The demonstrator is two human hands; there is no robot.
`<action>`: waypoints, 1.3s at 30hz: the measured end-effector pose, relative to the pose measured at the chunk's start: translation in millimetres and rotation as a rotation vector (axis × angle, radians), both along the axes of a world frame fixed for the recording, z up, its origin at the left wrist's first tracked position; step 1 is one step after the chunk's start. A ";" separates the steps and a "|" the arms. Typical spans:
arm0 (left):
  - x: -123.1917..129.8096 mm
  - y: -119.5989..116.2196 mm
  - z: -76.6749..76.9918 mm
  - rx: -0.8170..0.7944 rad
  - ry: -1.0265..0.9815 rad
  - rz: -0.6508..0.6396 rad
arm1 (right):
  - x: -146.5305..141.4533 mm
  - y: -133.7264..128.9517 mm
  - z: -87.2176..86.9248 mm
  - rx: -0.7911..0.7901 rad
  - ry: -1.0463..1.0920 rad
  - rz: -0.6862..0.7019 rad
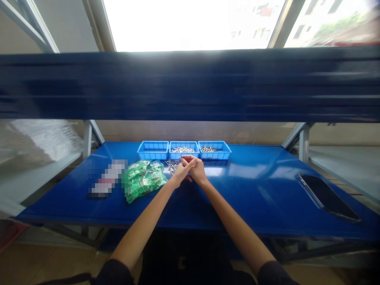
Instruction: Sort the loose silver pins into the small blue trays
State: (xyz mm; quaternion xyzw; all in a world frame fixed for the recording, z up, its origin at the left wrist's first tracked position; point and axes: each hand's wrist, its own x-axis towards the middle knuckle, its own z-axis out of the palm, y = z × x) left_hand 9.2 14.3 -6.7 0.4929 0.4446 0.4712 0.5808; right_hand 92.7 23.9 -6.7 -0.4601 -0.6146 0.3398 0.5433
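Note:
My left hand (180, 172) and my right hand (197, 168) meet above the blue table, fingers closed together. Whatever they hold, if anything, is too small to make out. Just behind them stand three blue baskets in a row: the left basket (153, 156) shows nothing inside, while the middle basket (184, 156) and right basket (218, 156) hold small metal pieces. A loose pile of metal pins (171, 166) lies beside my left hand, partly hidden by it. Farther left is a heap of green plastic bags (144, 183) with small metal parts inside.
A blurred-out item (107, 180) lies left of the bags on the blue table (252, 198). Toward the right edge rests a dark tablet-like object (329, 197). A wide blue beam (190, 85) crosses above the table, and metal frame legs stand on both sides.

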 end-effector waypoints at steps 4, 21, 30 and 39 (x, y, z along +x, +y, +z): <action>2.0 0.4 1.3 0.019 -0.014 0.072 | 3.7 2.9 -3.0 -0.011 -0.001 -0.031; -16.5 20.2 2.0 0.151 -0.051 0.403 | 8.3 2.4 5.0 0.001 -0.060 -0.047; -20.5 21.7 3.5 0.158 -0.095 0.445 | 8.2 5.7 3.5 -0.080 0.068 -0.018; -24.0 23.4 1.3 0.135 -0.107 0.452 | 2.2 4.9 -2.0 -0.097 0.056 0.081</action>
